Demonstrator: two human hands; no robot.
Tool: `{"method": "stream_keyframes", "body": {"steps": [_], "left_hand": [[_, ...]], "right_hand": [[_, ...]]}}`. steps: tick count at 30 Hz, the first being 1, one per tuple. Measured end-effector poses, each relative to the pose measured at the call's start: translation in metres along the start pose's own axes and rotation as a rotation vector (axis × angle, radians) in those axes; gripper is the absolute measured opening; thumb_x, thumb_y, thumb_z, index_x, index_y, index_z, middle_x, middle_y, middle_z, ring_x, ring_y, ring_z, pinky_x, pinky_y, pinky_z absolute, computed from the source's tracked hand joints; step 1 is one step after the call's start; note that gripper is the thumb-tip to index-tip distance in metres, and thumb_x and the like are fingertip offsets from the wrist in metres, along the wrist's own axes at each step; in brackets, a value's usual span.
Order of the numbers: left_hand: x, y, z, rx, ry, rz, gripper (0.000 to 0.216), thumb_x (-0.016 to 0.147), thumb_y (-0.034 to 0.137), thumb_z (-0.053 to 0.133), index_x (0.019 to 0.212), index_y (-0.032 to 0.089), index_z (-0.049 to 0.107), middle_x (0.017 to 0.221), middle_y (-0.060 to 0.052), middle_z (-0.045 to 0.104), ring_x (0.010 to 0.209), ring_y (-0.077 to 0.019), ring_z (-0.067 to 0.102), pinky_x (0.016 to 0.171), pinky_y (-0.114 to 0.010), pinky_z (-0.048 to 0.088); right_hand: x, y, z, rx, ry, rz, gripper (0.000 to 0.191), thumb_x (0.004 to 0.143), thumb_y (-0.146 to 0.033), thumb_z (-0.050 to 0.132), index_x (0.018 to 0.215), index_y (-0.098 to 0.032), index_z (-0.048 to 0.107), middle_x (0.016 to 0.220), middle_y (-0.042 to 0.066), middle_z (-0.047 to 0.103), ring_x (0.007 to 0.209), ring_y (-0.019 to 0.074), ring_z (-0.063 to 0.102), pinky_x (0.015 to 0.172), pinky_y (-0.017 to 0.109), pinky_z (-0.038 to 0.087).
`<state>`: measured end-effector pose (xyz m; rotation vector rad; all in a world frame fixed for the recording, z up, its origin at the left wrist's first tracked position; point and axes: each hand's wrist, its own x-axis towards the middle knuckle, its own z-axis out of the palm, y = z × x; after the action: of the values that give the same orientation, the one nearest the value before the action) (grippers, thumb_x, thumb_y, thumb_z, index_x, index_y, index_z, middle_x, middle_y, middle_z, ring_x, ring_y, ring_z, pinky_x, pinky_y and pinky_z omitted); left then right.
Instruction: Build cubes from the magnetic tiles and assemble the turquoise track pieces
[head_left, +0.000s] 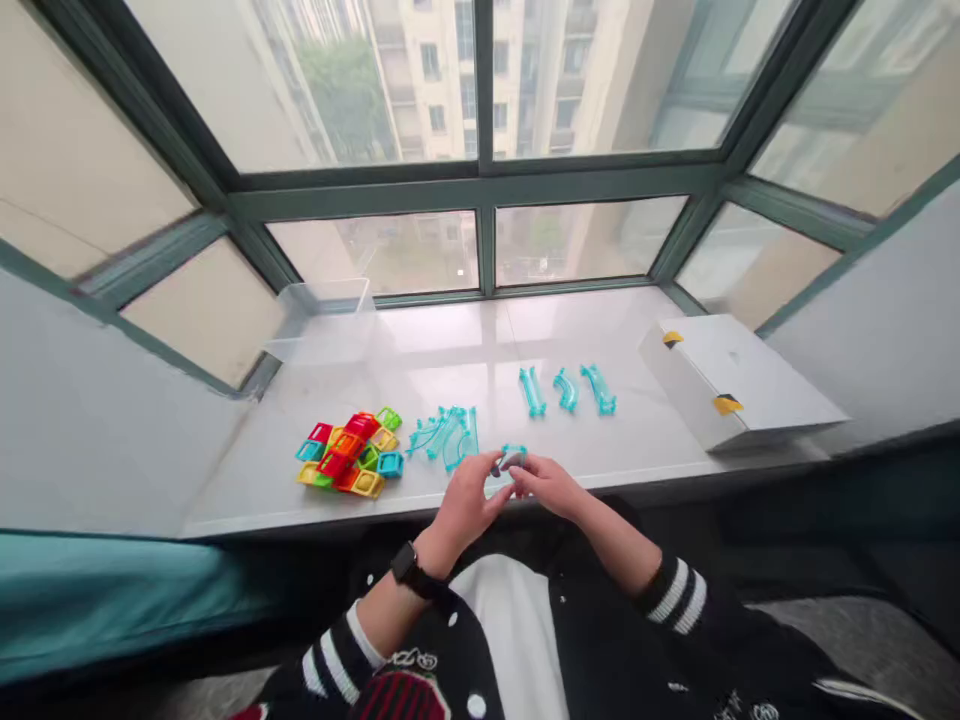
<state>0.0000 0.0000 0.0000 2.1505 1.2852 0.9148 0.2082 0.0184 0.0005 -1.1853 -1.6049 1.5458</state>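
Close to the sill's front edge, my left hand (472,490) and my right hand (546,484) meet, fingers curled around a small translucent turquoise track piece (513,458). Part of that piece is hidden behind the fingers. Just left of my left hand lies a cluster of turquoise track pieces (450,436), some curved. Beyond my right hand, three more pieces lie spaced in a row: a straight one (532,392), a curved one (566,390) and another (598,389) at the right.
A pile of red, yellow, green and blue plastic blocks (349,455) sits on the left of the white sill (450,350). A clear plastic bin (330,320) stands at the back left. At the right is a white box (739,385) with yellow-and-black tabs. Framed windows (487,180) border the back.
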Motion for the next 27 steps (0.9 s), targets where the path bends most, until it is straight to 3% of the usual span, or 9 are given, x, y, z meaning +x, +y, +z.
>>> {"method": "stream_keyframes", "body": {"steps": [7,10,16,21,27], "left_hand": [[0.004,0.015,-0.006,-0.089,-0.024,-0.040,0.027,0.108,0.033,0.048,0.127,0.024,0.065,0.115,-0.007,0.072,0.108,-0.0222,0.067,0.098,-0.041,0.053],[0.005,0.019,-0.012,-0.132,-0.040,-0.084,0.026,0.108,0.035,0.047,0.119,0.024,0.068,0.112,-0.007,0.071,0.104,-0.0214,0.068,0.095,-0.038,0.053],[0.007,0.015,-0.007,-0.293,-0.018,-0.214,0.025,0.102,0.039,0.056,0.116,0.024,0.071,0.112,-0.007,0.073,0.099,-0.0210,0.070,0.092,-0.037,0.056],[0.010,0.001,0.007,-0.723,0.082,-0.562,0.042,0.089,0.054,0.073,0.112,0.018,0.072,0.109,-0.010,0.075,0.088,-0.0220,0.074,0.087,-0.042,0.062],[0.013,-0.002,0.012,-1.079,0.176,-0.755,0.056,0.074,0.052,0.090,0.111,0.016,0.070,0.109,-0.010,0.074,0.091,-0.0212,0.076,0.097,-0.045,0.061]], "right_hand": [[-0.003,0.008,-0.013,-0.081,0.162,0.006,0.030,0.099,-0.044,0.052,0.107,-0.022,0.071,0.070,0.000,0.070,0.068,0.0172,0.064,0.071,0.030,0.052],[-0.007,0.004,-0.019,-0.143,0.206,-0.022,0.031,0.101,-0.045,0.051,0.107,-0.023,0.072,0.071,-0.001,0.070,0.069,0.0176,0.063,0.072,0.030,0.051],[-0.009,-0.002,-0.020,-0.172,0.256,-0.127,0.033,0.101,-0.045,0.055,0.123,-0.024,0.069,0.080,0.000,0.071,0.078,0.0189,0.068,0.078,0.033,0.054],[-0.009,0.003,-0.010,-0.125,0.324,-0.238,0.047,0.097,-0.039,0.063,0.141,-0.025,0.056,0.107,0.005,0.073,0.086,0.0182,0.069,0.078,0.033,0.058],[-0.014,0.002,0.001,-0.338,0.287,-0.423,0.033,0.098,-0.029,0.065,0.130,-0.030,0.066,0.113,0.006,0.069,0.088,0.0179,0.068,0.080,0.034,0.059]]}}
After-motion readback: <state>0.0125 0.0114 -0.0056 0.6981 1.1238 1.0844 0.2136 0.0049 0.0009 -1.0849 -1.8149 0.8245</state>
